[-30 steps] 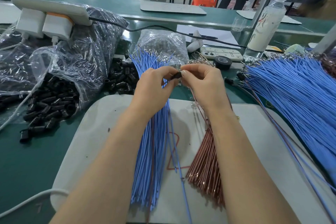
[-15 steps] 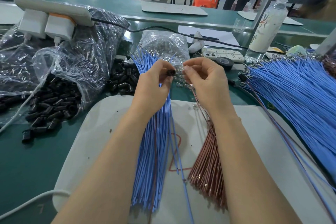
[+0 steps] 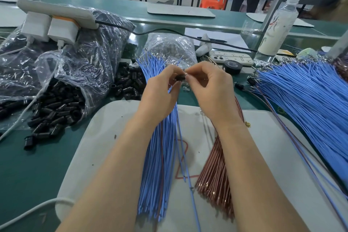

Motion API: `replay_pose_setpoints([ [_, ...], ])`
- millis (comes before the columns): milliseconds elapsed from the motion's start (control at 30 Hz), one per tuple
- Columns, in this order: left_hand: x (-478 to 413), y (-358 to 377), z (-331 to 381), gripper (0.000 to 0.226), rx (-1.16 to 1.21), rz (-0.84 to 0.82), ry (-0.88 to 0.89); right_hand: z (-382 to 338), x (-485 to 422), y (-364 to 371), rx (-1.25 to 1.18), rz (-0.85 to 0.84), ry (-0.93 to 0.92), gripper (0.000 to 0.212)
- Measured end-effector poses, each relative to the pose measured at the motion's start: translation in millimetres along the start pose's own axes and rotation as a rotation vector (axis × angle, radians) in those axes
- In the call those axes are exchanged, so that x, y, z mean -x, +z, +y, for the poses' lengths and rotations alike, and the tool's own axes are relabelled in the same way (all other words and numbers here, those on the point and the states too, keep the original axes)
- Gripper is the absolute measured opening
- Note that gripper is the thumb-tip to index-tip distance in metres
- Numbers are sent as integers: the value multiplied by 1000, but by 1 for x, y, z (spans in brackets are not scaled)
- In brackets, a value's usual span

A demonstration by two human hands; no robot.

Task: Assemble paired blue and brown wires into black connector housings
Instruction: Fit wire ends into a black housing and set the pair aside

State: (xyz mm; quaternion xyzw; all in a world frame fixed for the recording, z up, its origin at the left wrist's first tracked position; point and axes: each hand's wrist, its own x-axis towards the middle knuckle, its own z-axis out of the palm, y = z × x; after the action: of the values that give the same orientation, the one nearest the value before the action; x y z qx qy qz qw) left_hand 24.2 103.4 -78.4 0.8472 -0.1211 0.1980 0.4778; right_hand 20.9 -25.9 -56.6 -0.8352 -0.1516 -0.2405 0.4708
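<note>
- Far left, on the desk (image 3: 28, 165): a clear bag (image 3: 75, 66) spilling spare black housings (image 3: 56, 111). This stock lay as it had a second before.
- Left of centre: the blue wires (image 3: 160, 156), one bundle, lay lengthwise on the white mat (image 3: 105, 137) under my left forearm.
- Left grip (image 3: 160, 96): thumb and fingers were curled and clamped on a single connector housing (image 3: 179, 78). I held it in the air above the far ends of the blue bundle. The wrist was lifted off the mat, and the forearm rose from the lower left.
- Change recorded: half a second before, a gap stood between my two grips and the housing's open mouth showed. That gap was now closed, with my right fingertips touching the housing. I judged that a wire was being pushed home. Whether it was seated could not be told.
- Right grip (image 3: 211, 92): thumb and forefinger were pinched together on a wire end (image 3: 186, 75) at the housing's mouth. The wire's colour could not be told. The remaining fingers were curled, and the wrist was level with the left.
- Right of centre: the brown wires (image 3: 216, 175), one bundle, lay on the mat beneath my right forearm.
- Far right: a large fan of blue wires (image 3: 305, 100) lay on the desk, well apart from both grips.
</note>
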Motion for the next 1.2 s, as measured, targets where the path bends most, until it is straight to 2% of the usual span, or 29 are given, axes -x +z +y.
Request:
replay_pose_setpoints([
  [200, 0, 2, 4, 24, -197, 0, 90, 1, -1, 0, 71, -8, -13, 12],
  [300, 0, 2, 4, 23, -209, -6, 101, 3, -1, -1, 57, -12, -14, 13],
  [433, 0, -3, 1, 22, -133, -4, 28, 9, -4, -5, -49, -16, 73, 14],
  [533, -1, -5, -2, 18, -162, -45, 11, 15, -4, -4, -144, -44, 178, 13],
  [733, 1, -4, 0, 12, -97, -71, 42, 17, -4, 1, -549, 1, 405, 8],
  [1033, 1, -4, 2, 13, -209, -49, 78, 17, -2, 7, -631, -4, 449, 12],
  [1200, 0, -4, 1, 15, -176, -51, 17, 17, -2, 11, -587, 3, 433, 13],
])
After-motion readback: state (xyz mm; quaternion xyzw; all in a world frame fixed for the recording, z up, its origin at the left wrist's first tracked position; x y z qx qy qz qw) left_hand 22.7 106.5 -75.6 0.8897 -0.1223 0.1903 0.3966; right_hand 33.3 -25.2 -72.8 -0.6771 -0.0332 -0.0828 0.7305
